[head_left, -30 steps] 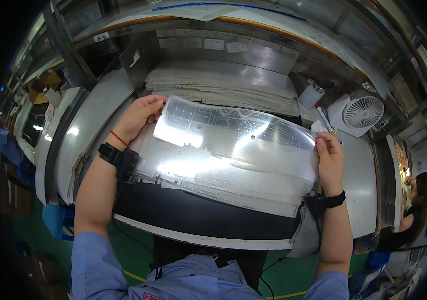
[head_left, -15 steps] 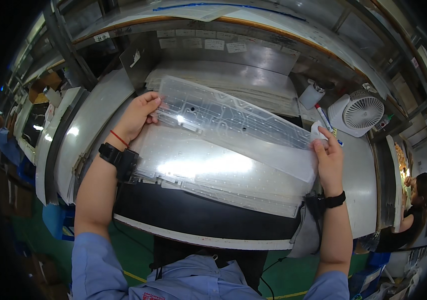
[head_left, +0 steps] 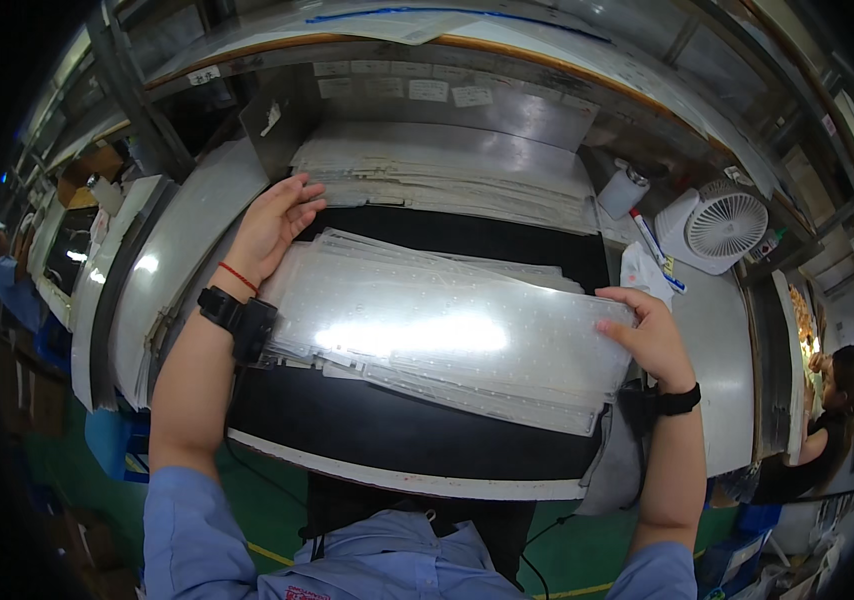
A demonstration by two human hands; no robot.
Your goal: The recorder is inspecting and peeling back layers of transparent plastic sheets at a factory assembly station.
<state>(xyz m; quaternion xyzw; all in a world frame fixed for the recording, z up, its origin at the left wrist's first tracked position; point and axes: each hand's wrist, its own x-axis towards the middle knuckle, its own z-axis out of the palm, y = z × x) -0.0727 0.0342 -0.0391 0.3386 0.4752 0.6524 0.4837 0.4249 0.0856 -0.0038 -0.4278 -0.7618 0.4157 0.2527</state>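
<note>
A stack of thin, clear and frosted plastic sheets (head_left: 417,290) lies in front of me, its top sheet glossy under the light. My right hand (head_left: 655,335) is at the stack's right end; thumb and forefinger are apart, touching the top sheet near its corner. Beyond the stack's far left corner, my left hand (head_left: 275,225) hovers with loosely bent, parted fingers and nothing in them. Farther back, close to that hand, lies a second stack of similar sheets (head_left: 447,180).
A black mat (head_left: 407,425) lies under the sheets. To the right are a crumpled white tissue (head_left: 644,272), markers (head_left: 652,243), a dispenser bottle (head_left: 624,190) and a white fan (head_left: 717,225). A shelf (head_left: 507,50) overhangs the back; a person (head_left: 832,420) sits at right.
The clear patterned sheet has left both hands, and the black strip between the stacks now shows. My right hand has come down to the front stack; the left stays near its place, fingers loosened.
</note>
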